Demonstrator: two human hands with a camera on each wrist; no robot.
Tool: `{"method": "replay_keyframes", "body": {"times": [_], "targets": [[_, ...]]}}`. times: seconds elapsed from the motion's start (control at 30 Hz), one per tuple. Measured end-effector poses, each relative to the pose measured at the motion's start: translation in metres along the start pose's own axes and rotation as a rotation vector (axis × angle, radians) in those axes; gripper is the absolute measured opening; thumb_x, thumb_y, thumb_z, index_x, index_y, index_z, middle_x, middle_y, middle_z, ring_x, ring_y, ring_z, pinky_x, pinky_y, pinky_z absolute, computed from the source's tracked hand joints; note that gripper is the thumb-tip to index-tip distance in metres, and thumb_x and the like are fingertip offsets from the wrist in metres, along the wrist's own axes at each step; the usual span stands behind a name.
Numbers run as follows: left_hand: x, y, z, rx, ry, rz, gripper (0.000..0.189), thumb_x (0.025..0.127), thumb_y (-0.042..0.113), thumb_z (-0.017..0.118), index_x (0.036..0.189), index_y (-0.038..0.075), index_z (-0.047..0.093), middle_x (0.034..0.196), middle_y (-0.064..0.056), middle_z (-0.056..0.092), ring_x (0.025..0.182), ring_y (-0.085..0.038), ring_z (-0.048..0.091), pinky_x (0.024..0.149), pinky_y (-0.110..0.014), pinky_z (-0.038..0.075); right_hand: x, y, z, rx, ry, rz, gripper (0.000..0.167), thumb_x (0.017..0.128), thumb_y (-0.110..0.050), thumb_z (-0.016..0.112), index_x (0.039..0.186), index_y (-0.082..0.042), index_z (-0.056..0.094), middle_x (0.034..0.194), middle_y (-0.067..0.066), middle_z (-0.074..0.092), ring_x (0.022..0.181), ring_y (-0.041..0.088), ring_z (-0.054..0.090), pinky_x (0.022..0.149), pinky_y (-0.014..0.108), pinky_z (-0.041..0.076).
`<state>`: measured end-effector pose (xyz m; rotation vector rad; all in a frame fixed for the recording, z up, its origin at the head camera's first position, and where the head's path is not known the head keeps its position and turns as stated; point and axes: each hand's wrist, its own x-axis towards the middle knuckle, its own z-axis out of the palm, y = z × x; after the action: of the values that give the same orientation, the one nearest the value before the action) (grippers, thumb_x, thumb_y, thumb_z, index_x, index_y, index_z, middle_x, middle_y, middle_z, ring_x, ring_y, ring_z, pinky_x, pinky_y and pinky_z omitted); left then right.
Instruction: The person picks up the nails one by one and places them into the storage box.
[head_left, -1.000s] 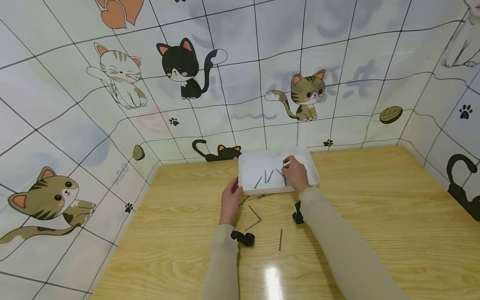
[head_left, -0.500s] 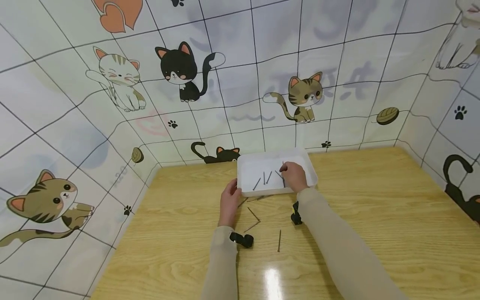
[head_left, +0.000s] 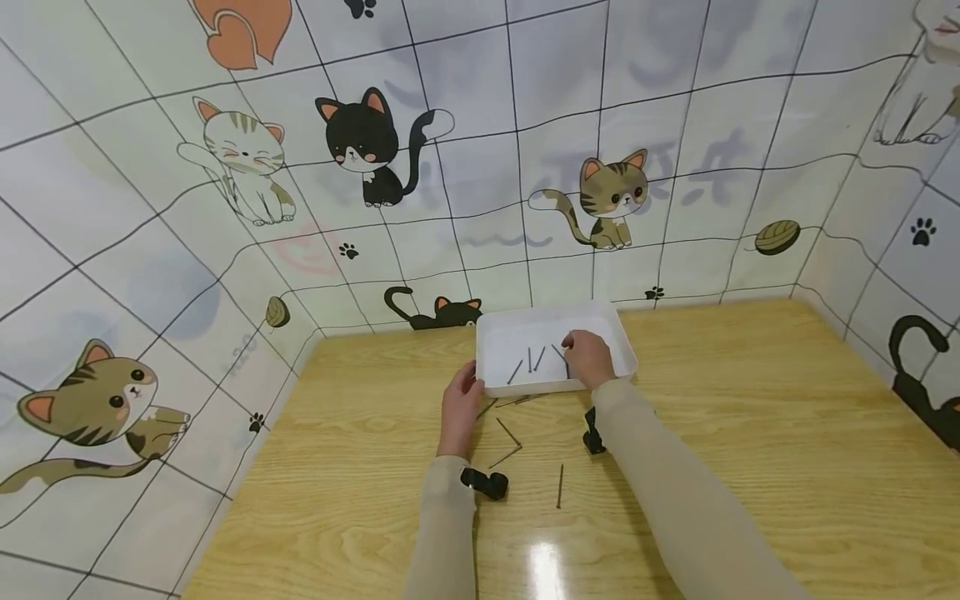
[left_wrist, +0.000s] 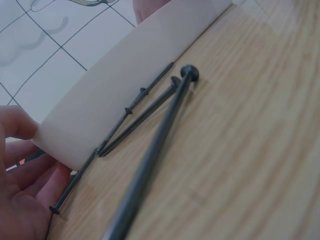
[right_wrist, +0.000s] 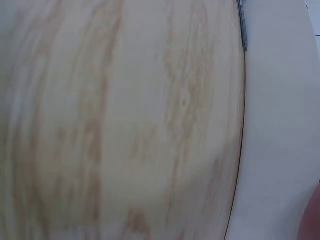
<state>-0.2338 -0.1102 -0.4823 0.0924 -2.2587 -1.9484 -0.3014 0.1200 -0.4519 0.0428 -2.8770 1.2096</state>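
Note:
A shallow white tray (head_left: pixel 525 387) stands against the back wall, with several dark nails (head_left: pixel 515 372) lying inside. At its front left corner my left hand (head_left: pixel 459 408) grips the wall, fingers curled around the corner in the left wrist view. My right hand (head_left: pixel 590 358) is inside the tray at the right, thumb and fingertips drawn together as in a pinch on a nail. That nail is hidden by the fingers. Another nail (head_left: pixel 567 372) shows partly beneath the hand. Only a blurred bit of the right hand (right_wrist: pixel 311 217) appears in the right wrist view.
More nails lie on the wooden table (head_left: pixel 337 467): some along the tray's front wall, two nails (head_left: pixel 510 433) meeting at an angle, and a single nail (head_left: pixel 560 486) nearer the front. Cat-printed sheeting (head_left: pixel 487 167) encloses the table's back and sides.
The nail tip that showed above my right fingertips has dropped out of sight behind them. My right hand has lowered slightly within the tray; my left hand stays at the corner.

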Motion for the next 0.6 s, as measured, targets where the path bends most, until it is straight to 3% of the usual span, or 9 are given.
{"method": "replay_keyframes", "body": {"times": [0.6], "targets": [[-0.0012,0.002,0.0013,0.024,0.002,0.003,0.041,0.089,0.017,0.049,0.13,0.014,0.047,0.129,-0.004,0.048,0.114,-0.019,0.045,0.095,-0.039,0.034,-0.0071,-0.0044,-0.0058,-0.012,0.025,-0.023,0.025,0.086,-0.006,0.051,0.108,0.002,0.058,0.102,0.016,0.06,0.085,0.028,0.057,0.069,0.039,0.046]]}}
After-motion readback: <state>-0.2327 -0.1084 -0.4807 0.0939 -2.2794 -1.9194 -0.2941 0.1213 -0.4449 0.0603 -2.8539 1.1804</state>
